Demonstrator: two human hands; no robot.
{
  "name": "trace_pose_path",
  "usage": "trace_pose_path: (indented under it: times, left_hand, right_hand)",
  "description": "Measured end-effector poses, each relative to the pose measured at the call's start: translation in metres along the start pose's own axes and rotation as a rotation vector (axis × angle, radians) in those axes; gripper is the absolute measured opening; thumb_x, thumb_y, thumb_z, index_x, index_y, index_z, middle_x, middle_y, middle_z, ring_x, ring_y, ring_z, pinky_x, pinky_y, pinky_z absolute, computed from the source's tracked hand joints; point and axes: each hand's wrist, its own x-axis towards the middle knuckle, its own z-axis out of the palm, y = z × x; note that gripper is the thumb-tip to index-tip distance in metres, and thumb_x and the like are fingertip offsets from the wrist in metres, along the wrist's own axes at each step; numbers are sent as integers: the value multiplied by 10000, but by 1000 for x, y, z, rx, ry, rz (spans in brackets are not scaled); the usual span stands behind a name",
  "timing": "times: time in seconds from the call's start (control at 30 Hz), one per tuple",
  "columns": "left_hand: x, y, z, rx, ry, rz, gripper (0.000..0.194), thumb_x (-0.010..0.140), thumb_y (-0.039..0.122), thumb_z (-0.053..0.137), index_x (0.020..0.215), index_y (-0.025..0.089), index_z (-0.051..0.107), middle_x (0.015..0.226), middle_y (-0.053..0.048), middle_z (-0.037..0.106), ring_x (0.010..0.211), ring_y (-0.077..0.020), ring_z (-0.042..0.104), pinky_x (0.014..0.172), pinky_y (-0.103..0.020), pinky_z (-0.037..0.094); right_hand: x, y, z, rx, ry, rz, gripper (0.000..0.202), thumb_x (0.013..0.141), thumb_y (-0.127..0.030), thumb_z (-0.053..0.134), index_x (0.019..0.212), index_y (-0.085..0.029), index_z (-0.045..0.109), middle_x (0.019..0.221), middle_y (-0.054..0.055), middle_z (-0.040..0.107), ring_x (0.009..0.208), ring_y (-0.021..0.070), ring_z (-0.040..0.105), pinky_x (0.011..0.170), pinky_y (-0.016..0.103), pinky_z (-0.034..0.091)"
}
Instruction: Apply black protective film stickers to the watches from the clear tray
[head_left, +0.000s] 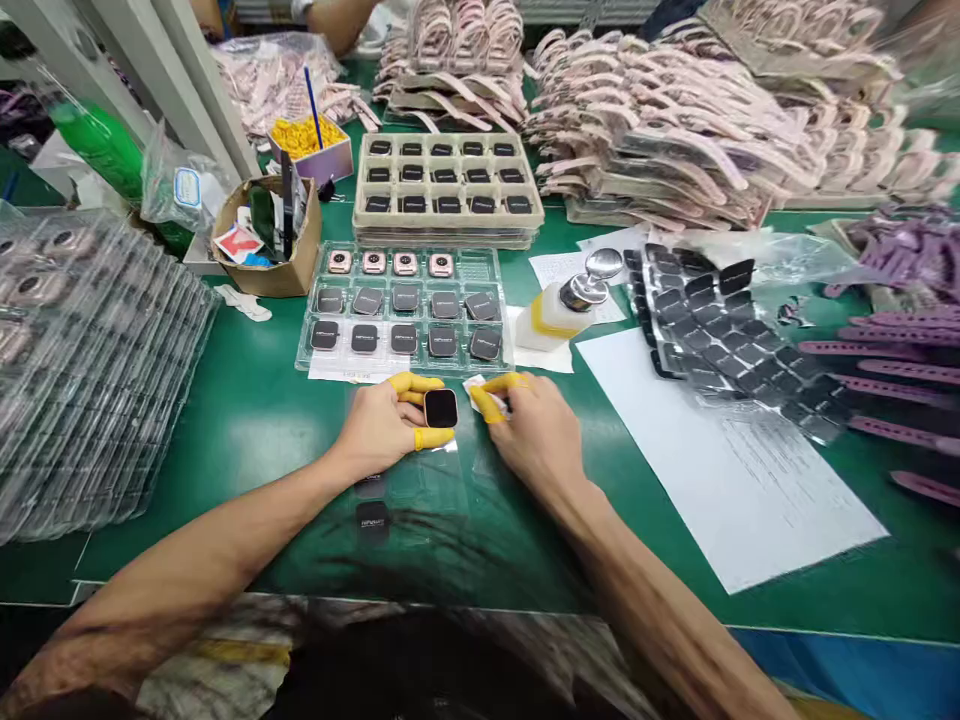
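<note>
Holding watch [441,408] | clear tray [475,265] beyond | pump bottle [553,312] right | box [283,277] left

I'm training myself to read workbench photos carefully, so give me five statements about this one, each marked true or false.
1. The left hand holds a smartwatch body by its edges. True.
2. The right hand has no finger cots on. False: yellow finger cots cover its thumb and a finger.
3. The right hand holds a small white wipe. True.
4. The pump bottle stands left of the clear plastic tray. False: it stands to the right of it.
5. The far row of the clear plastic tray holds four watch bodies. True.
</note>
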Motion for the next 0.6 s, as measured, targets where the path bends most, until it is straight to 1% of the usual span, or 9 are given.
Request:
trace_pose_path:
  times: [0.07, 0.13, 0.17, 0.23, 0.3, 0.33, 0.4, 0.53, 0.6]
  left_hand:
    - [5, -4, 1, -51, 15, 1, 630, 533, 171, 973, 1114, 198, 730, 885, -23, 783, 751, -163, 721, 770, -332, 599]
    - [8, -6, 1, -114, 27, 1, 654, 497, 151, 990, 1090, 200, 719, 910, -21, 781, 753, -162, 719, 768, -336, 604]
    - [9, -6, 1, -152, 33, 2, 656, 487, 136, 995, 1076, 201, 713, 919, -19, 778, 756, -159, 715, 770, -336, 604]
    - [8, -3, 1, -230, 45, 2, 654, 476, 105, 1001, 1048, 194, 698, 920, -16, 770, 770, -155, 703, 782, -338, 604]
    - [6, 1, -1, -300, 45, -10, 654, 478, 88, 1005, 1040, 177, 681, 923, -16, 762, 778, -144, 690, 794, -334, 602]
    - [5, 2, -2, -325, 36, -20, 663, 477, 84, 1007, 1044, 165, 673, 924, -16, 757, 774, -135, 682, 795, -327, 598]
    - [3, 4, -4, -351, 2, -47, 687, 473, 86, 1013, 1063, 140, 664, 940, -21, 748, 756, -111, 665, 790, -312, 588]
    - [4, 4, -9, -336, -46, -68, 723, 444, 96, 1025, 1075, 115, 673, 969, -39, 741, 738, -92, 650, 780, -295, 572]
    - [5, 4, -11, -332, -46, -60, 733, 423, 95, 1029, 1064, 120, 675, 969, -44, 746, 741, -95, 655, 771, -287, 569]
  right_hand:
    - [-17, -6, -18, 40, 248, 4, 163, 1006, -303, 581, 963, -213, 710, 982, 140, 712, 889, 316, 625, 726, 478, 511]
    - [-35, -21, -30, 157, 328, -50, 109, 994, -291, 619, 1050, -247, 701, 1035, 129, 715, 920, 313, 647, 757, 492, 535]
    - [-44, -31, -32, 284, 297, -107, 142, 983, -276, 653, 1121, -281, 685, 1033, 100, 725, 921, 299, 667, 759, 483, 555]
    - [-60, -56, -29, 509, 98, -258, 311, 980, -272, 689, 1278, -338, 630, 1092, 59, 764, 1005, 293, 708, 826, 492, 595]
    - [-71, -76, -21, 600, -61, -368, 416, 978, -315, 717, 1371, -355, 588, 1165, 39, 791, 1142, 308, 707, 916, 518, 601]
    - [-74, -84, -16, 610, -88, -387, 434, 970, -337, 734, 1379, -349, 590, 1166, 38, 800, 1179, 316, 700, 931, 525, 597]
    - [-73, -91, -8, 608, -76, -356, 380, 958, -352, 755, 1319, -329, 638, 1097, 42, 816, 1138, 314, 715, 879, 507, 595]
    - [-56, -90, -3, 561, 6, -302, 90, 978, -276, 718, 1068, -280, 728, 875, 34, 791, 839, 249, 709, 677, 414, 516]
    - [-49, -89, -5, 589, 60, -362, 134, 980, -187, 671, 1047, -284, 735, 781, 6, 761, 757, 225, 674, 656, 399, 483]
